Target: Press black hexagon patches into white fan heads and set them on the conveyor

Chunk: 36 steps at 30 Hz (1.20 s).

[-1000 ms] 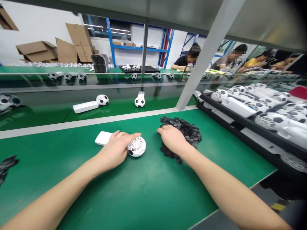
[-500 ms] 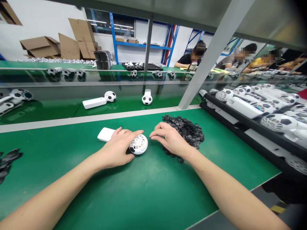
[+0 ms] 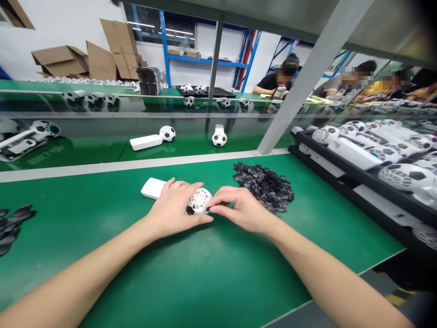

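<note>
My left hand (image 3: 175,206) is wrapped over a white handheld fan (image 3: 200,198) with a football-patterned, openwork round head, holding it down on the green table. The fan's flat white handle (image 3: 153,188) sticks out behind my fingers. My right hand (image 3: 239,207) pinches a small black piece (image 3: 207,209) between thumb and forefinger, touching the right side of the fan head. Much of that piece is hidden by my fingertips. Behind my right hand lies a heap of small black pieces (image 3: 264,184).
More black pieces (image 3: 15,225) lie at the left edge. Stacked black trays (image 3: 344,187) of white fans stand at the right. Beyond a pale strip, fans (image 3: 167,134) lie on a green conveyor. A slanted metal post (image 3: 290,105) rises near the trays. Several people sit at the far right.
My right hand has moved left from beside the black heap to the fan head, and the black piece now shows at its fingertips. My left thumb has shifted right along the head.
</note>
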Each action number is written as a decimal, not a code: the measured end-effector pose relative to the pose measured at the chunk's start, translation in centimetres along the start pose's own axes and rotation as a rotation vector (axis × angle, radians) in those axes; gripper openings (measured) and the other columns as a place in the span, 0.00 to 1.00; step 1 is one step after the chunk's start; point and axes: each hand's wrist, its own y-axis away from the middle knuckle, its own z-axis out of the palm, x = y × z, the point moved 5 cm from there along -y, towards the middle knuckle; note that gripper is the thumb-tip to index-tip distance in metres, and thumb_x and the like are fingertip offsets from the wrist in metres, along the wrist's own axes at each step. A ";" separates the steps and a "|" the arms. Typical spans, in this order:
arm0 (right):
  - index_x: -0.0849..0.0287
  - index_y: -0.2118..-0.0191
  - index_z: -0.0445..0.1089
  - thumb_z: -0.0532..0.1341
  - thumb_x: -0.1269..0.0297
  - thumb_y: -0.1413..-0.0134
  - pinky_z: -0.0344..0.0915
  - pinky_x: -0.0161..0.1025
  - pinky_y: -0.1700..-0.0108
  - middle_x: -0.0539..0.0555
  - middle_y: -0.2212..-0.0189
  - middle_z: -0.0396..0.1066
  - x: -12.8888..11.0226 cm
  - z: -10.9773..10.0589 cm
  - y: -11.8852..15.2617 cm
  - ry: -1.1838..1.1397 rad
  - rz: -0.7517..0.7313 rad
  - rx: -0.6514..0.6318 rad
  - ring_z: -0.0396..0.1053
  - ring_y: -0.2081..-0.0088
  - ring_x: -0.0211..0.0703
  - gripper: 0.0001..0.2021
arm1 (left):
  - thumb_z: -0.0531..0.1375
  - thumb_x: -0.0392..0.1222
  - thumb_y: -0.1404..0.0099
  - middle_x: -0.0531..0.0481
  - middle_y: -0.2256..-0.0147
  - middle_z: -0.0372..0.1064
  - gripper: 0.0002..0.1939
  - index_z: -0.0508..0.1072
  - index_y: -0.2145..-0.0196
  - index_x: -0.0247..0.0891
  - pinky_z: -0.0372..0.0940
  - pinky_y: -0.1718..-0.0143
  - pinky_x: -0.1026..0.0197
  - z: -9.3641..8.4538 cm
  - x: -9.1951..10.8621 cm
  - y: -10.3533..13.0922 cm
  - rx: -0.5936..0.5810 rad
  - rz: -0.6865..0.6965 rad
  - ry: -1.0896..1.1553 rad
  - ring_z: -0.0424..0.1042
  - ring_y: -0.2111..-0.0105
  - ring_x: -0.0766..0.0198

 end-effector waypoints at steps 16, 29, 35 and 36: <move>0.60 0.74 0.68 0.61 0.71 0.51 0.60 0.33 0.67 0.48 0.75 0.63 0.7 1.0 -0.2 -0.090 0.132 0.078 0.61 0.71 0.34 0.03 | 0.56 0.61 0.46 0.47 0.53 0.66 0.31 0.62 0.49 0.41 0.41 0.44 0.41 0.0 0.2 0.0 0.034 -0.004 0.029 0.61 0.52 0.52; 0.61 0.73 0.68 0.62 0.70 0.53 0.59 0.33 0.68 0.48 0.74 0.65 1.7 1.1 -0.2 -0.216 0.202 0.115 0.61 0.72 0.34 0.02 | 0.57 0.58 0.46 0.47 0.54 0.66 0.30 0.62 0.49 0.39 0.41 0.44 0.41 0.0 0.2 0.0 0.043 -0.002 0.021 0.61 0.52 0.52; 0.60 0.74 0.68 0.61 0.72 0.52 0.59 0.34 0.67 0.48 0.74 0.64 1.2 0.8 -0.3 -0.138 0.124 0.097 0.61 0.71 0.34 0.03 | 0.59 0.57 0.48 0.46 0.54 0.66 0.31 0.62 0.49 0.39 0.41 0.44 0.41 0.0 0.3 0.0 0.036 0.004 0.021 0.61 0.52 0.52; 0.60 0.74 0.68 0.61 0.72 0.52 0.59 0.34 0.66 0.48 0.75 0.64 1.1 0.7 -0.3 -0.115 0.106 0.105 0.61 0.71 0.34 0.03 | 0.59 0.58 0.48 0.46 0.54 0.66 0.32 0.62 0.49 0.40 0.40 0.44 0.41 0.0 0.3 0.0 0.034 0.008 0.023 0.60 0.52 0.51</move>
